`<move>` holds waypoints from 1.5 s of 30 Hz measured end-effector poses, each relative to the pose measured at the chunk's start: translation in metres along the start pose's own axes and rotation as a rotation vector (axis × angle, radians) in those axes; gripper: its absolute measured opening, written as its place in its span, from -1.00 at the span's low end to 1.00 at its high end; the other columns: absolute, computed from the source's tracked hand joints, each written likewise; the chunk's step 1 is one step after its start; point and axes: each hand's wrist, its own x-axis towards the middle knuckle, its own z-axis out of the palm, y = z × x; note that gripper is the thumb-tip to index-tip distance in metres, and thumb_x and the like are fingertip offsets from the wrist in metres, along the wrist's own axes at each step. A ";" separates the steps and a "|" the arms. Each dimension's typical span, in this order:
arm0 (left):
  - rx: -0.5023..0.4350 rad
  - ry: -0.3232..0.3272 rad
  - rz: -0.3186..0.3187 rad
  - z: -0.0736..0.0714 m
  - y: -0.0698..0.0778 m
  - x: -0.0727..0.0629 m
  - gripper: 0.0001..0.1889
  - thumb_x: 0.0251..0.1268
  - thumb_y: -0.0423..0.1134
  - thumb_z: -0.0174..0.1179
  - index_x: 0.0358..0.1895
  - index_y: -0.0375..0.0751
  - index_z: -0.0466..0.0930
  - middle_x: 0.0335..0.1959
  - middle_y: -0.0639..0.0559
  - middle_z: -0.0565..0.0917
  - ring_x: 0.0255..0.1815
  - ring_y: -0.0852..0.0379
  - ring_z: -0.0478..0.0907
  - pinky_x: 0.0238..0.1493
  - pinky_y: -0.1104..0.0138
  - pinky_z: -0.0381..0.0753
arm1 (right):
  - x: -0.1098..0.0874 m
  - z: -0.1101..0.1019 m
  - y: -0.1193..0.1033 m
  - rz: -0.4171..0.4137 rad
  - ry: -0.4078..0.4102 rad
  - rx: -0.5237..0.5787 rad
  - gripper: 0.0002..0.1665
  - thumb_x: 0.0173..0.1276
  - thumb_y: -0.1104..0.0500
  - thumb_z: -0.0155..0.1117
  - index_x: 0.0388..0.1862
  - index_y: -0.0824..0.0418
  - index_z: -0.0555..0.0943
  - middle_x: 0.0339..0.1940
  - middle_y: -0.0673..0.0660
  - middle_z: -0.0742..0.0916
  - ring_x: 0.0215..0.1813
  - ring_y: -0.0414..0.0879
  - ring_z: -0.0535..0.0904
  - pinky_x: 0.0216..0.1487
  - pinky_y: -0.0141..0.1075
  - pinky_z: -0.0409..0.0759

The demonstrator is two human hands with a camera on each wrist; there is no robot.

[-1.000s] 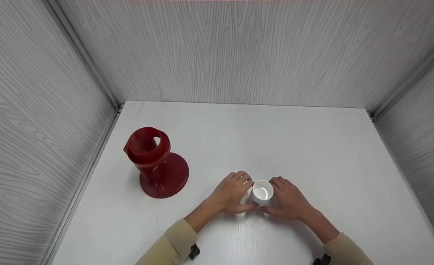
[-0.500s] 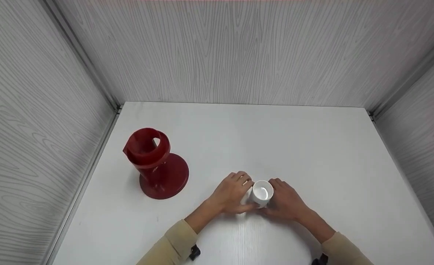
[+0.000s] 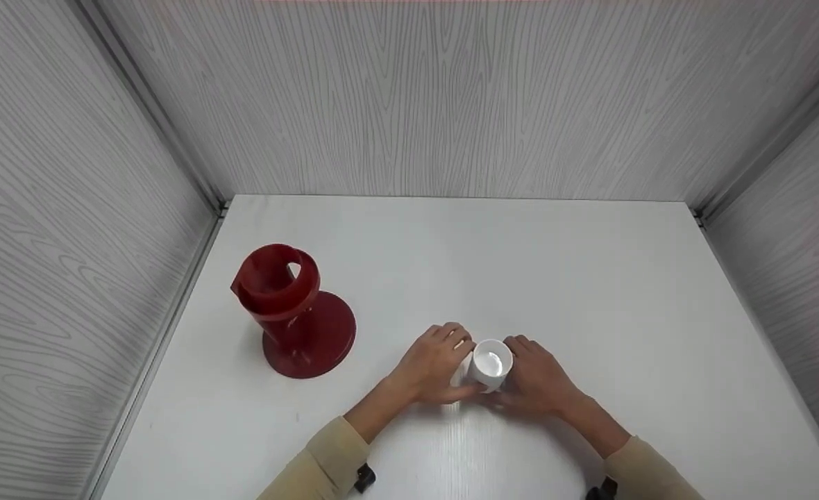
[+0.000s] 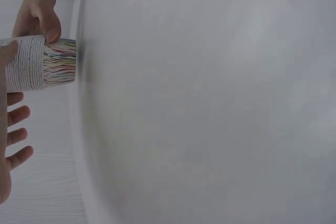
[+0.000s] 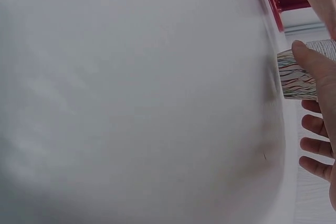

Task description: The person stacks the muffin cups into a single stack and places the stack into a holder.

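Observation:
A stack of paper cups [image 3: 491, 362] stands upright near the front of the table, its top cup open and white inside. In the left wrist view, the paper-cup stack [image 4: 60, 64] shows many nested rims above a side with coloured wavy lines. My left hand [image 3: 434, 364] holds it from the left, thumb at the near side and fingers at the far side. From the right, my right hand [image 3: 538, 378] holds the same stack. In the right wrist view, the right thumb [image 5: 310, 59] lies on the lowest cup's patterned side, with the fingers spread beyond.
A glossy red stand [image 3: 291, 312] with a round base and a hollow, open-topped cylinder with a hole in its side stands at the left of the white table [image 3: 555, 271]. Grey wood-grain panels [image 3: 416, 97] enclose the back and both sides.
My right hand has drawn in closer around the cup stack. The stack and both hands appear very slightly further left; the head view has also shifted a little.

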 end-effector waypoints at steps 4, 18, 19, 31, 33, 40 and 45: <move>-0.018 0.008 -0.011 -0.006 -0.003 -0.002 -0.33 0.29 0.48 0.15 0.05 -0.05 0.68 0.03 0.09 0.70 0.19 0.12 0.60 0.18 0.24 0.67 | 0.004 -0.003 -0.003 -0.014 -0.003 -0.016 -0.07 0.00 -0.38 0.64 0.21 0.12 0.60 -0.06 0.00 0.70 0.00 -0.10 0.62 0.01 -0.17 0.68; 0.000 0.013 -0.047 -0.036 -0.016 -0.017 -0.32 0.31 0.45 0.16 0.07 -0.10 0.68 0.05 0.05 0.72 0.23 0.06 0.62 0.20 0.21 0.68 | 0.024 -0.007 -0.020 -0.101 0.071 -0.039 -0.06 0.02 -0.42 0.59 0.20 0.15 0.59 -0.04 0.02 0.70 0.02 -0.08 0.62 0.00 -0.17 0.68; -0.001 0.012 -0.049 -0.038 -0.017 -0.018 -0.32 0.31 0.45 0.17 0.07 -0.10 0.68 0.05 0.05 0.72 0.24 0.06 0.62 0.21 0.21 0.68 | 0.026 -0.008 -0.022 -0.105 0.071 -0.035 -0.06 0.03 -0.42 0.59 0.20 0.15 0.59 -0.03 0.02 0.70 0.03 -0.07 0.62 0.01 -0.17 0.68; -0.006 0.035 -0.089 -0.063 -0.028 -0.031 -0.35 0.28 0.42 0.22 0.06 -0.11 0.69 0.06 0.04 0.73 0.25 0.04 0.61 0.26 0.19 0.67 | 0.046 -0.013 -0.041 -0.130 0.067 -0.021 -0.14 0.11 -0.42 0.54 0.20 0.10 0.61 -0.02 0.01 0.70 0.07 -0.07 0.62 0.03 -0.17 0.68; 0.004 0.034 -0.094 -0.067 -0.030 -0.032 -0.34 0.28 0.41 0.22 0.08 -0.11 0.69 0.06 0.04 0.73 0.25 0.04 0.61 0.27 0.19 0.67 | 0.050 -0.014 -0.044 -0.130 0.062 -0.020 -0.13 0.12 -0.43 0.52 0.22 0.10 0.60 -0.01 0.02 0.70 0.08 -0.06 0.62 0.03 -0.16 0.68; 0.051 0.031 -0.106 -0.084 -0.036 -0.039 -0.32 0.27 0.41 0.23 0.12 -0.10 0.67 0.10 0.03 0.73 0.27 0.02 0.61 0.29 0.16 0.68 | 0.065 -0.019 -0.054 -0.144 0.057 0.002 -0.15 0.16 -0.44 0.49 0.24 0.07 0.60 -0.01 0.01 0.70 0.09 -0.06 0.62 0.05 -0.16 0.68; 0.090 0.053 -0.112 -0.095 -0.042 -0.043 -0.32 0.27 0.42 0.23 0.13 -0.11 0.66 0.09 0.02 0.73 0.26 0.02 0.61 0.28 0.15 0.69 | 0.077 -0.023 -0.060 -0.180 0.080 -0.022 -0.11 0.14 -0.45 0.48 0.29 0.05 0.59 -0.01 0.01 0.69 0.10 -0.06 0.62 0.04 -0.17 0.67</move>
